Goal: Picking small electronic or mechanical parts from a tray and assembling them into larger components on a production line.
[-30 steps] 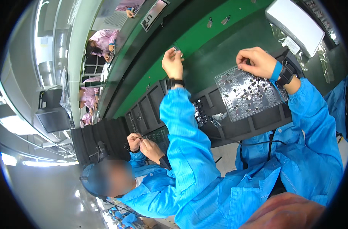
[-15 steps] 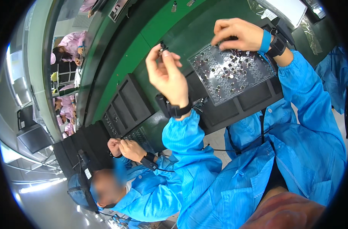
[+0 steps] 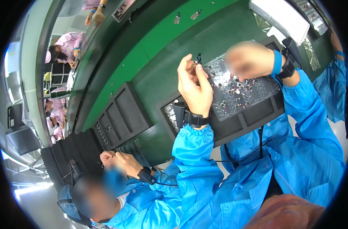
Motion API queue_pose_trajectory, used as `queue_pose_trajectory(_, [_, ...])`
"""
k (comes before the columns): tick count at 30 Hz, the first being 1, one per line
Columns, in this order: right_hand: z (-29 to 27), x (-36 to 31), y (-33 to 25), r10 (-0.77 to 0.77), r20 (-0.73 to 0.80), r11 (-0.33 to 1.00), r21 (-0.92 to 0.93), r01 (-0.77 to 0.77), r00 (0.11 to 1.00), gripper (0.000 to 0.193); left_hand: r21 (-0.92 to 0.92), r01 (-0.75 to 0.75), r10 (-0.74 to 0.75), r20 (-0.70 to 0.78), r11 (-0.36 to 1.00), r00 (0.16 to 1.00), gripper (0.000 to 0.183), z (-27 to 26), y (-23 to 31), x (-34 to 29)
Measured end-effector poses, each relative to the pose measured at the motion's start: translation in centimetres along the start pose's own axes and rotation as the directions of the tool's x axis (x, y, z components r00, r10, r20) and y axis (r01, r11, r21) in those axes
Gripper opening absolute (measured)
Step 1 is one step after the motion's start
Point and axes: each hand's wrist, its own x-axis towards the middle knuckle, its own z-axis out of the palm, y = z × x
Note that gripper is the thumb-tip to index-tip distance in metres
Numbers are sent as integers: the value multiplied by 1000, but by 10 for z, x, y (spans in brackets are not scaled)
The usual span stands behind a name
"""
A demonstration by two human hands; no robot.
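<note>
My left hand (image 3: 195,86) is raised beside the left edge of a clear plastic tray (image 3: 224,111). Its thumb and fingers pinch a small black clip-like part (image 3: 199,58), which sticks up above the fingertips. Over the tray, my right hand (image 3: 256,59) bends down with its fingertips low among small round parts (image 3: 238,91) in silver and dark tones. A blur covers those fingers, so whether they hold anything cannot be made out. The clear tray rests on a black compartmented tray (image 3: 235,131).
At left, a co-worker's hands (image 3: 122,162) work near another black compartmented tray (image 3: 128,110). Two small metal parts (image 3: 177,18) lie on the green table (image 3: 158,72) at the far side. A white sheet-like item (image 3: 282,19) and clear plastic wrap (image 3: 310,55) are at far right.
My left hand has moved right, closer to the clear tray, still pinching the black part. The right hand has come down lower over the small parts. The whole view has shifted slightly.
</note>
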Motion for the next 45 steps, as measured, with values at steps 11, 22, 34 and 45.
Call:
queue_pose_trajectory(11, [-10, 7, -3, -142, -357, 962, 169, 213, 923, 11, 268, -217, 159, 222, 939, 962, 10, 2, 11, 2])
queue_pose_trajectory(22, [30, 19, -23, -225, -465, 964, -236, 125, 856, 37, 306, -233, 170, 219, 923, 961, 11, -1, 17, -12])
queue_pose_trajectory(34, [15, 23, -26, -123, -463, 964, -264, -4, 878, 55, 106, -183, 159, 204, 977, 966, 7, 10, -8, 1])
queue_pose_trajectory(45, [22, 20, -23, -190, -512, 974, 9, 226, 838, 20, 127, -270, 236, 230, 954, 944, 7, 1, -1, -7])
